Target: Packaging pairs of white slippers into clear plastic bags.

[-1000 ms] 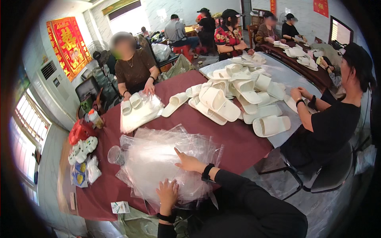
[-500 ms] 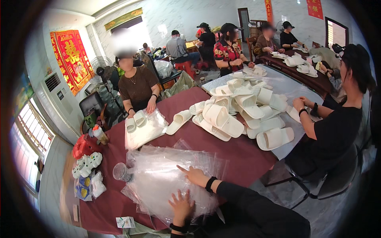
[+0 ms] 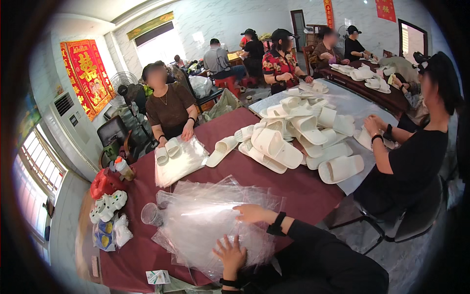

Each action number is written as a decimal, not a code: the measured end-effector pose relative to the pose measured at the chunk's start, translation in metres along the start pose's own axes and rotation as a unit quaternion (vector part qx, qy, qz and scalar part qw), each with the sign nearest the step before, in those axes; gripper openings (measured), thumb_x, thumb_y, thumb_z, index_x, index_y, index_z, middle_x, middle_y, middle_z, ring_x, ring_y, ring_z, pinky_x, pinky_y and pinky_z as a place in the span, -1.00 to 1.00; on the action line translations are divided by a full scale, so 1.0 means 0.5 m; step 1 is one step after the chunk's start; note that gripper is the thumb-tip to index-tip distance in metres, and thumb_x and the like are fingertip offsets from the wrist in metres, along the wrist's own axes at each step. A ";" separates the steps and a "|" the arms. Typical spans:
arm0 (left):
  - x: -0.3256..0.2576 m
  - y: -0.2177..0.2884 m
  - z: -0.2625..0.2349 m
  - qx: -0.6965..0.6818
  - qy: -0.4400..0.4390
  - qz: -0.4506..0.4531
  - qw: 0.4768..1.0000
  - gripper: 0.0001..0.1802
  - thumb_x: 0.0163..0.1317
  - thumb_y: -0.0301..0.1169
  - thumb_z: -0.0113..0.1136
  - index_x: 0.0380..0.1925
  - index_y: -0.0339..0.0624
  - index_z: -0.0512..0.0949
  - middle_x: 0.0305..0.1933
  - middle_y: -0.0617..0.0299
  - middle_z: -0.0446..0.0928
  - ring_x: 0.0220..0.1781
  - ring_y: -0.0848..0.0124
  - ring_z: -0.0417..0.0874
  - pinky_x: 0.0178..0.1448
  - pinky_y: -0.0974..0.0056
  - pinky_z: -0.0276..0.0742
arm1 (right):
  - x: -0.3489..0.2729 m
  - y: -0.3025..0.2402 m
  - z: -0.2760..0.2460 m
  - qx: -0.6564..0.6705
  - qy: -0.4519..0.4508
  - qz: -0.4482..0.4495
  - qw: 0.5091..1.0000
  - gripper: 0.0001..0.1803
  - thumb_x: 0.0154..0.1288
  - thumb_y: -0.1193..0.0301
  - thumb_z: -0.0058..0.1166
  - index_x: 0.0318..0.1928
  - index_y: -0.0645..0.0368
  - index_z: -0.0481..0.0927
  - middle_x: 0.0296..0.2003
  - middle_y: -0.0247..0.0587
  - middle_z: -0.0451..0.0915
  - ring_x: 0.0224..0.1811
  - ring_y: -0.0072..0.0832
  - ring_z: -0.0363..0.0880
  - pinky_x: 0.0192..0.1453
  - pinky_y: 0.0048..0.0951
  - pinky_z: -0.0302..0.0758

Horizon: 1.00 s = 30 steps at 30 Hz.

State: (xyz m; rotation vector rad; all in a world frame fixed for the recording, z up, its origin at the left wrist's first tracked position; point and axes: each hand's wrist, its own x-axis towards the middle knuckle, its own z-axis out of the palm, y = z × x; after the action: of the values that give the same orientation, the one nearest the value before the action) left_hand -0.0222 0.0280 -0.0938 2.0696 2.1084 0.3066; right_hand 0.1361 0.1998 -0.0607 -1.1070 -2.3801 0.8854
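A fanned stack of clear plastic bags (image 3: 196,225) lies on the dark red tabletop right in front of me. My left hand (image 3: 231,253) rests on its near part with fingers spread and nothing held. Farther up the stack, my right hand (image 3: 254,213) touches the top bags, its fingers stretched toward the left and apparently empty. Both wrists wear black bands. Beside the stack's left edge stands a clear plastic cup (image 3: 151,214). Past the bags is a big heap of white slide slippers (image 3: 276,147).
Across the table, a co-worker (image 3: 171,110) handles a white slipper pair on another bag stack (image 3: 178,169). To the right, another co-worker (image 3: 406,147) sits holding slippers. White clogs (image 3: 108,206), a red bag (image 3: 105,182), a bottle (image 3: 124,169) and a small card (image 3: 157,277) lie along the left side.
My right hand has shifted slightly right, its pointing finger no longer standing out. My left hand has moved a little right, still spread. The bags under them have shifted slightly.
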 end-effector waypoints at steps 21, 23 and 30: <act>-0.003 0.010 -0.010 -0.035 0.017 -0.001 0.999 -0.29 0.09 0.03 0.07 0.30 0.28 0.26 0.48 -0.03 -0.06 0.49 -0.23 -0.24 0.35 -0.47 -0.51 | -0.107 0.295 -0.314 0.430 0.455 0.233 0.744 -0.56 0.25 0.42 0.11 0.07 0.22 0.25 -0.05 -0.16 0.45 -0.13 -0.33 0.54 -0.13 -0.25 0.50; -0.002 0.011 -0.005 -0.047 0.022 -0.007 0.999 -0.30 0.08 0.03 0.07 0.29 0.29 0.28 0.48 -0.03 -0.05 0.49 -0.22 -0.23 0.35 -0.47 -0.51 | -0.097 0.287 -0.320 0.479 0.441 0.210 0.729 -0.63 0.23 0.48 0.09 0.03 0.23 0.33 -0.13 -0.18 0.50 -0.17 -0.35 0.55 -0.12 -0.30 0.51; -0.005 0.012 -0.003 -0.049 0.030 -0.007 0.998 -0.32 0.07 0.02 0.08 0.27 0.29 0.31 0.48 -0.02 -0.03 0.49 -0.21 -0.24 0.35 -0.46 -0.52 | -0.078 0.206 -0.345 0.610 0.202 0.146 0.752 -0.69 0.11 0.54 0.05 -0.07 0.22 0.45 -0.20 -0.25 0.56 -0.25 -0.45 0.54 -0.18 -0.46 0.49</act>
State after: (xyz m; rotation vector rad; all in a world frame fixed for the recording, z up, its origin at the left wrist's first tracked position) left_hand -0.0166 0.0256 -0.0909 2.0137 2.0952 0.4662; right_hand 0.3131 0.2869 -0.0063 -0.8918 -0.8424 1.6877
